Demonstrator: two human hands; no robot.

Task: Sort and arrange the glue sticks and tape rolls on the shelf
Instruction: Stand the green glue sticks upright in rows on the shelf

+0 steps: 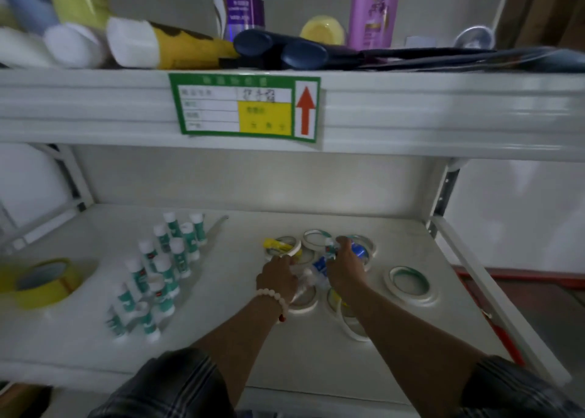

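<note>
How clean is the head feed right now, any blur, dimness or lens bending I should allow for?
Head view: dim under the upper shelf, with the hands smeared by motion over the tape rolls; glue sticks soft but readable; the green shelf label has illegible text; wide-angle bending curves the shelf edge.

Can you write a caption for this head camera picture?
Both hands sort white tape rolls beside upright glue sticks.
</note>
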